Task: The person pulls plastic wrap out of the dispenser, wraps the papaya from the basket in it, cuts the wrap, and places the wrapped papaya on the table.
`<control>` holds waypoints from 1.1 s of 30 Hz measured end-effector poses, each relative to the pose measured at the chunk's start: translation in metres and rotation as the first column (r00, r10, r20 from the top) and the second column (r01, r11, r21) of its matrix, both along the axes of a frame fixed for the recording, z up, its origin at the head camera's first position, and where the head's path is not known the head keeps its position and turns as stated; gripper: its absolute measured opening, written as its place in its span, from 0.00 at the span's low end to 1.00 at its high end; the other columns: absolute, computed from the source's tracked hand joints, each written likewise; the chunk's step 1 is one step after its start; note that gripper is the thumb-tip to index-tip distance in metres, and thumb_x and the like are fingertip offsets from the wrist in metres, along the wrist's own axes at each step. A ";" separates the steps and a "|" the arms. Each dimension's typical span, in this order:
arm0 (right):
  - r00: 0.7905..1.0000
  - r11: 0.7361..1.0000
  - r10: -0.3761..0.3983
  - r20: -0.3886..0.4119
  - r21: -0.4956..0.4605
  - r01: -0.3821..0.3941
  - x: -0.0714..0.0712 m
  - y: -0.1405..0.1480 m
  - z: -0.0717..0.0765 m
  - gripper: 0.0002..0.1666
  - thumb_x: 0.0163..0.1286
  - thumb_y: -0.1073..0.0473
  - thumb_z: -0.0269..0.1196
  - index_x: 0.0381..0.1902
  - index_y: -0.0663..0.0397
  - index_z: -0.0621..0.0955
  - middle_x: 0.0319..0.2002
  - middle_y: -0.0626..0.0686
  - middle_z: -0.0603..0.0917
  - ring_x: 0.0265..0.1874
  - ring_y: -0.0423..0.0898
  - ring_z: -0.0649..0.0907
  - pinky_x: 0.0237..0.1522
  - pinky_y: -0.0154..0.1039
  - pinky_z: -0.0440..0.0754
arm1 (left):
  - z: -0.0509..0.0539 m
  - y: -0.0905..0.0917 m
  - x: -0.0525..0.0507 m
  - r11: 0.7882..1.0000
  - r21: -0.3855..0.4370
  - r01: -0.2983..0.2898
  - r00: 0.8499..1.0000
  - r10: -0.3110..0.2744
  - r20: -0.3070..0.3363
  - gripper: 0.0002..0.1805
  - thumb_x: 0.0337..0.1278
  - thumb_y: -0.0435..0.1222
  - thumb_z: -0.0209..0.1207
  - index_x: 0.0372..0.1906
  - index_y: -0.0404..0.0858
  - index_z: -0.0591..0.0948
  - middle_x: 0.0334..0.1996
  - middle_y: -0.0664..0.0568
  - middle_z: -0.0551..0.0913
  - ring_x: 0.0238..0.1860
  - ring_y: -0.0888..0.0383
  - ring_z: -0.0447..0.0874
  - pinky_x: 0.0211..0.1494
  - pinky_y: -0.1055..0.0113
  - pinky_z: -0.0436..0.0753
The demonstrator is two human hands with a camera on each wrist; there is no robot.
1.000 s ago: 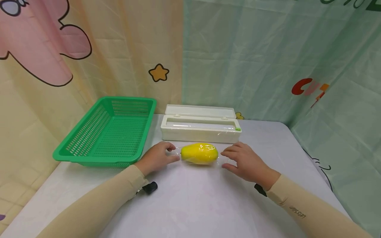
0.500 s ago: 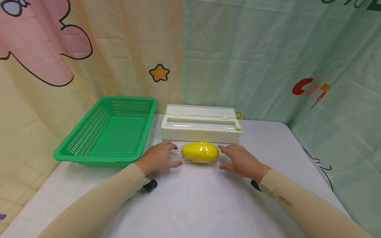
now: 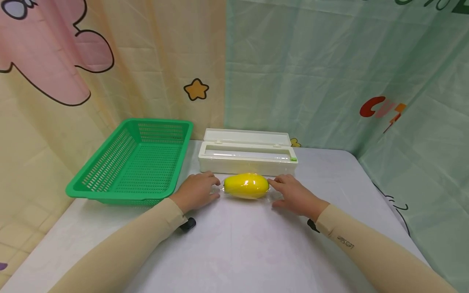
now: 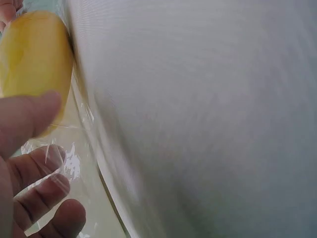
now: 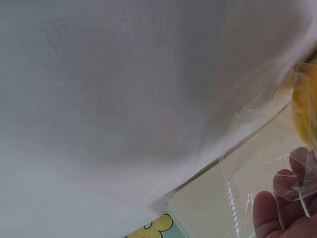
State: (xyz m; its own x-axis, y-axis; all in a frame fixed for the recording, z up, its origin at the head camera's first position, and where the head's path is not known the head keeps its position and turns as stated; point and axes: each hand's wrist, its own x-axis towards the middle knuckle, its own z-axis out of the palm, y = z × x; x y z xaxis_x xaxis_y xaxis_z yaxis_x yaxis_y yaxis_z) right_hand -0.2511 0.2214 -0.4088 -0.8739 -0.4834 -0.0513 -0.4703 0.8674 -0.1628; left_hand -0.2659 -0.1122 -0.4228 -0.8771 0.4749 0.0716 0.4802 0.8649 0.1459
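A yellow papaya-shaped fruit [image 3: 246, 186] lies on its side on the table, wrapped in clear cling film [image 5: 237, 163] whose loose ends stick out left and right. At its left end my left hand [image 3: 198, 190] has its fingers slightly bent against the film, thumb apart from them; in the left wrist view the fingers [image 4: 42, 196] show through the film. My right hand [image 3: 294, 195] is at the other end, its index fingertip by the fruit's tip. Through the film in the right wrist view its fingers [image 5: 285, 198] show, while the thumb is hidden there.
Just behind the fruit stands a white cling film dispenser [image 3: 247, 166] with its lid raised and a roll inside. A green plastic basket [image 3: 174, 173] stands at the left. The white-covered table [image 3: 238, 248] meets printed curtains [image 3: 293, 73] at the back and right.
My right hand has moved left to the fruit's right end. The fruit has shifted slightly away from me. My left hand's thumb and fingers opened wider, then drew closer together.
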 end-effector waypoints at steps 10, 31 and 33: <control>0.999 0.999 -0.009 -0.041 0.031 0.010 -0.005 -0.006 0.001 0.49 0.64 0.35 0.74 0.75 0.54 0.75 0.67 0.56 0.82 0.65 0.57 0.77 0.71 0.56 0.76 | 0.004 0.003 0.001 1.000 0.012 0.022 0.999 -0.021 -0.047 0.35 0.54 0.66 0.69 0.53 0.42 0.88 0.56 0.53 0.83 0.55 0.49 0.82 0.59 0.49 0.80; 0.993 0.999 0.032 -0.116 0.012 -0.031 -0.005 -0.014 -0.002 0.41 0.65 0.52 0.77 0.71 0.61 0.77 0.62 0.56 0.85 0.60 0.55 0.81 0.67 0.52 0.80 | 0.001 0.007 -0.004 0.978 0.203 0.043 0.989 -0.070 0.128 0.32 0.70 0.35 0.66 0.76 0.43 0.74 0.66 0.49 0.84 0.67 0.47 0.83 0.72 0.50 0.78; 0.992 0.999 0.035 -0.118 0.003 -0.035 -0.004 -0.014 -0.002 0.40 0.66 0.53 0.76 0.71 0.62 0.77 0.61 0.57 0.85 0.60 0.56 0.81 0.66 0.52 0.81 | 0.001 0.007 -0.005 0.980 0.195 0.039 0.989 -0.066 0.130 0.31 0.70 0.35 0.66 0.75 0.42 0.75 0.61 0.48 0.87 0.63 0.48 0.86 0.69 0.51 0.81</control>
State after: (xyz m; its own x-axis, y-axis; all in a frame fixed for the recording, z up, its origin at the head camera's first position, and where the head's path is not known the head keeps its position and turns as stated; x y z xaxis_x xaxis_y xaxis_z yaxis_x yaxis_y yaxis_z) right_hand -0.2552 0.2076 -0.4106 -0.8565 -0.5136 0.0511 -0.5160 0.8503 -0.1034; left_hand -0.2714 -0.1053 -0.4219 -0.8590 0.5097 0.0481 0.4888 0.7886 0.3731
